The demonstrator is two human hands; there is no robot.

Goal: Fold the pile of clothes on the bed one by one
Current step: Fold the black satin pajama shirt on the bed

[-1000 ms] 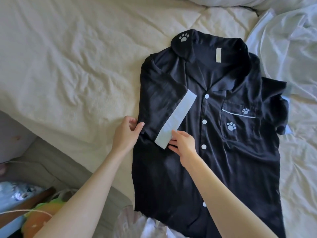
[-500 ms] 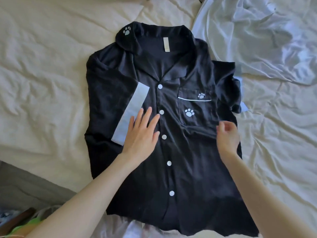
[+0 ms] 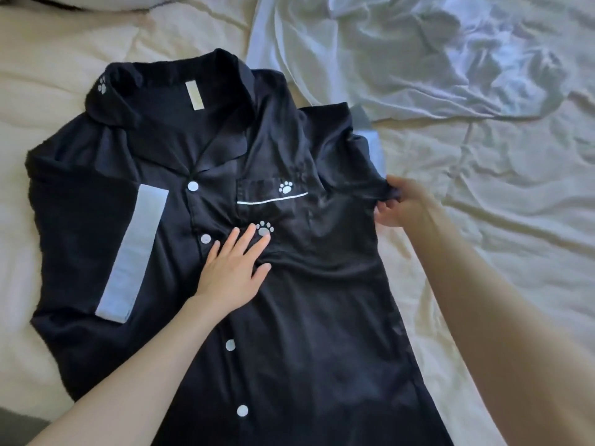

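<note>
A black satin pyjama shirt (image 3: 309, 317) with white buttons and paw prints lies face up on the bed. Its left sleeve (image 3: 135, 252), with a pale blue cuff, is folded in over the front. My left hand (image 3: 233, 268) presses flat on the shirt's chest, fingers spread, just below the pocket. My right hand (image 3: 402, 204) pinches the black fabric of the right sleeve (image 3: 354, 162) at the shirt's right edge and lifts it slightly off the bed.
The cream quilted bedcover (image 3: 515, 252) spreads to the right and left of the shirt. A crumpled white garment (image 3: 418, 59) lies at the upper right, touching the shirt's shoulder. A pillow edge (image 3: 96, 0) shows at the top left.
My left hand slid from the folded left sleeve to the chest by the pocket. My right hand moved out to the right edge and took hold of the right sleeve.
</note>
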